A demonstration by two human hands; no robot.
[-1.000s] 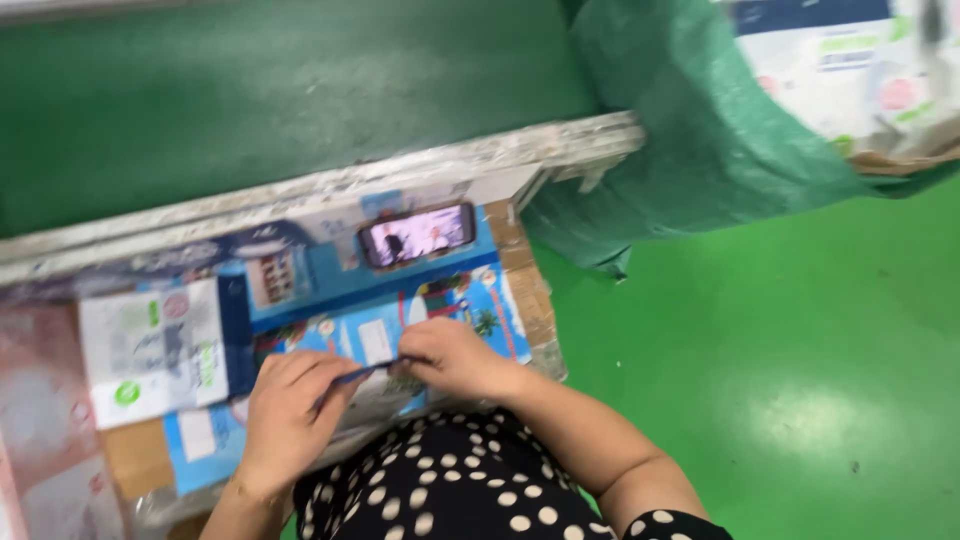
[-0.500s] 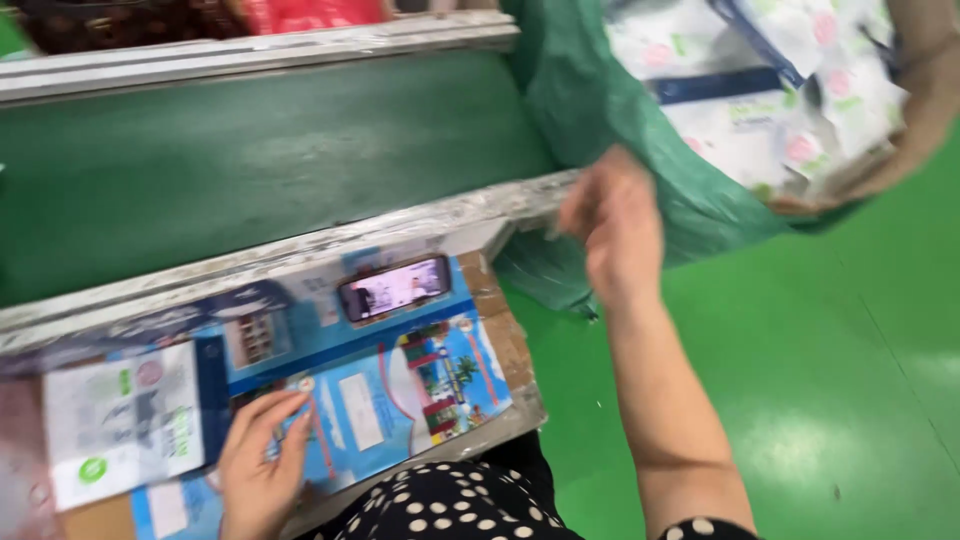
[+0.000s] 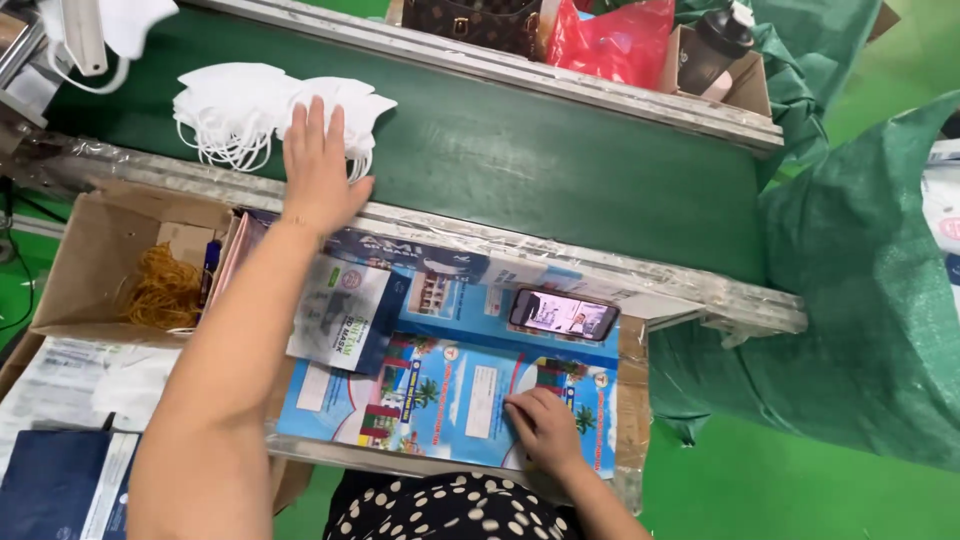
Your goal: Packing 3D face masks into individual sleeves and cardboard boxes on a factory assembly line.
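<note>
Green belt (image 3: 560,170): left hand (image 3: 318,170) spread on white masks (image 3: 240,110); right hand (image 3: 545,428) flat on blue board (image 3: 450,385).

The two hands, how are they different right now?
The left hand reaches far out onto the green belt and lies flat with spread fingers on the pile of white masks. The right hand stays close to the body, its fingers curled and pressing on the blue printed sheet. Both are bare, palm down, and neither grips anything.
</note>
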